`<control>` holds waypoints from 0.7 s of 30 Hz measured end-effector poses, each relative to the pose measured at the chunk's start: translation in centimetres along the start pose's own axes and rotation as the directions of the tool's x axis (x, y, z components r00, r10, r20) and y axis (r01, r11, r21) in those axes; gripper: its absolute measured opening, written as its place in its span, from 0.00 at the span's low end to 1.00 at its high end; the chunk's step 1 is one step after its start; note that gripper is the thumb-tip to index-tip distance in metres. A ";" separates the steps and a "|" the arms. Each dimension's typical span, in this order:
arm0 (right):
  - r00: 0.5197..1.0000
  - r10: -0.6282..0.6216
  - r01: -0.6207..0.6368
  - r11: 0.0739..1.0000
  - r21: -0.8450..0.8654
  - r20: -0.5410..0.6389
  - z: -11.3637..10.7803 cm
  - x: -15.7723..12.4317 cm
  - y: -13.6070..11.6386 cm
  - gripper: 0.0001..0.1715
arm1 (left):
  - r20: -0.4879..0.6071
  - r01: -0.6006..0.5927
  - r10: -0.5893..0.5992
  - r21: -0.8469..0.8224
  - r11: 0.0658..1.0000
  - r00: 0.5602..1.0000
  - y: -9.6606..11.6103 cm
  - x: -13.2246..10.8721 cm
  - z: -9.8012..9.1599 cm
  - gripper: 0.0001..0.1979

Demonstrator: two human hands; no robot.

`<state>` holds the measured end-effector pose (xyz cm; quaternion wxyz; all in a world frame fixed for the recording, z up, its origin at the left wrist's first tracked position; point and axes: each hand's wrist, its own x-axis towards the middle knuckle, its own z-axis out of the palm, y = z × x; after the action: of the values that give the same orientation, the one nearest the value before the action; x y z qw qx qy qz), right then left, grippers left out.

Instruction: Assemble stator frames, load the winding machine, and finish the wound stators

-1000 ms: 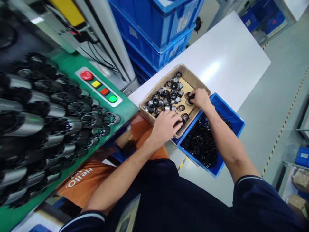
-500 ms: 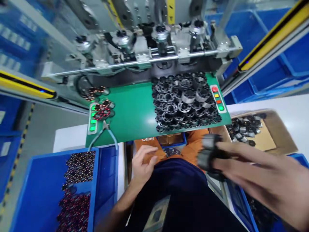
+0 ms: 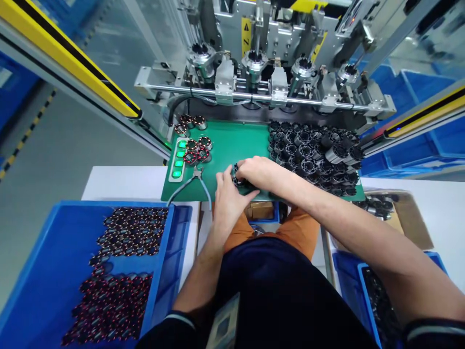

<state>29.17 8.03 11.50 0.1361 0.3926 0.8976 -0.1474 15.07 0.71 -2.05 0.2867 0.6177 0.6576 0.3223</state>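
Both hands meet at the middle of the green work surface (image 3: 232,145). My right hand (image 3: 258,172) is curled over small black ring parts (image 3: 238,180) and grips them. My left hand (image 3: 228,195) presses against the same parts from the left, fingers bent round them. A pile of black and silver motor cores (image 3: 316,155) lies just right of my hands. Several copper-wound cores (image 3: 194,145) sit at the surface's left end, beside a pair of blue-handled cutters (image 3: 192,180).
A machine with a row of spindle heads (image 3: 254,63) stands behind the green surface. A blue bin of wound cores (image 3: 119,271) is at lower left. At right are a cardboard box (image 3: 410,218) and a blue bin of black parts (image 3: 378,300). Green lit buttons (image 3: 178,157).
The view swung from the cardboard box at the right to the machine. My right hand carried black parts over to the green surface, and my left hand came up from my lap to join it.
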 end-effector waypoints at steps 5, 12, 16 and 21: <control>0.996 0.028 -0.017 0.991 0.134 -0.080 -0.2 -8.0 -0.7 0.24 | 0.052 0.012 -0.017 0.107 0.994 0.998 1.1 0.6 0.4 0.51; 0.974 0.160 -0.005 0.729 0.684 -0.163 5.1 -19.6 -2.1 0.20 | 0.012 0.048 -0.049 0.063 0.997 0.999 1.6 2.9 1.5 0.53; 0.946 0.297 -0.122 0.692 0.711 -0.127 8.3 -23.2 -1.3 0.20 | 0.034 0.044 -0.048 0.094 0.995 0.998 2.7 6.7 2.8 0.55; 0.916 0.387 -0.182 0.643 0.744 -0.111 10.8 -26.6 -0.3 0.21 | 0.035 0.022 -0.027 0.132 0.991 0.999 4.0 12.2 4.6 0.51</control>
<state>47.74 -13.86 11.17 -0.1257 0.5668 0.7030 -0.4107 20.27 13.34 -1.53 0.2613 0.6330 0.6795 0.2633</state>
